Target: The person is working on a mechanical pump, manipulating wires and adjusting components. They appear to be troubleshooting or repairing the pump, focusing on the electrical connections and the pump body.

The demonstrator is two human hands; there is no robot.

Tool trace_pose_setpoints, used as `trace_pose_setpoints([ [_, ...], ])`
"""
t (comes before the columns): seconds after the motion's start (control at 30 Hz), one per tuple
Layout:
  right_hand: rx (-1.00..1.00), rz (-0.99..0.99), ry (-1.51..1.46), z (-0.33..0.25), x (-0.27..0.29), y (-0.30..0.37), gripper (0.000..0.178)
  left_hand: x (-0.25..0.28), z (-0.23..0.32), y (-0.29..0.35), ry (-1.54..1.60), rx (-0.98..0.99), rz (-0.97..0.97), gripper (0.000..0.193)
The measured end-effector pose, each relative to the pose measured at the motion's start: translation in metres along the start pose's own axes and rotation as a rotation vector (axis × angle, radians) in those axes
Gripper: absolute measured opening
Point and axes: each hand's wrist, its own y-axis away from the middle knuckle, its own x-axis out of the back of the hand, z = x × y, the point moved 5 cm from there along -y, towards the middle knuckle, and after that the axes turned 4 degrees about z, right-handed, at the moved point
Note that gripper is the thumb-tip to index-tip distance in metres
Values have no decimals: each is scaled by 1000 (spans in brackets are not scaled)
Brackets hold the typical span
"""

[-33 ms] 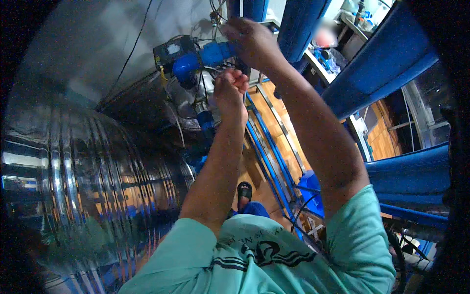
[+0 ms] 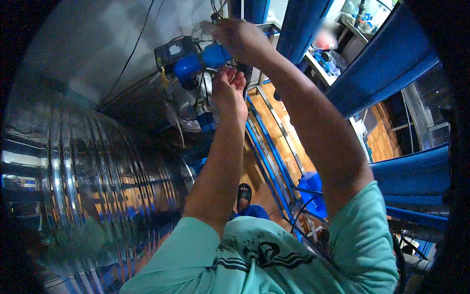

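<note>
In front of me is a blue pipe elbow (image 2: pixel 188 68) joined to a thick blue pipe (image 2: pixel 214 56), with a dark box-shaped unit (image 2: pixel 175 49) beside it. My left hand (image 2: pixel 228 90) is just below the pipe, palm up, its fingers curled close to thin dark wires (image 2: pixel 240 67). Anything between those fingers is too small to make out. Above the pipe's right end my right hand (image 2: pixel 245 41) reaches across, back of the hand toward me. Motion smears its fingers, and what they touch is hidden. Thin cables (image 2: pixel 215 15) hang just beyond it.
A large shiny ribbed metal tank (image 2: pixel 98 186) fills the left side. Tall blue cylinders (image 2: pixel 382 59) stand at right. Blue rails (image 2: pixel 269 147) run along the wooden-looking floor (image 2: pixel 280 115). A blue container (image 2: pixel 312 188) sits low by my right elbow. Farther back is a cluttered bench (image 2: pixel 323 63).
My right hand has shifted a little to the left over the pipe. The left hand has barely moved, its fingers still curled.
</note>
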Motion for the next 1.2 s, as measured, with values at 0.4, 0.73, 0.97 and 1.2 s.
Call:
trace_pose_setpoints([
  [0.4, -102, -591, 154, -7, -97, -55, 81, -57, 13, -33, 666, 154, -121, 52],
  [0.73, -58, -498, 261, -22, -57, -39, 85, -65, 24, -31, 712, 75, -145, 58],
  [0.97, -2, -288, 354, -40, -45, -31, 70, -56, 20, -57, 681, 56, -139, 57],
  [1.2, -64, -232, 328, -37, -53, -28, 64, -38, 12, -79, 607, 77, -74, 56],
])
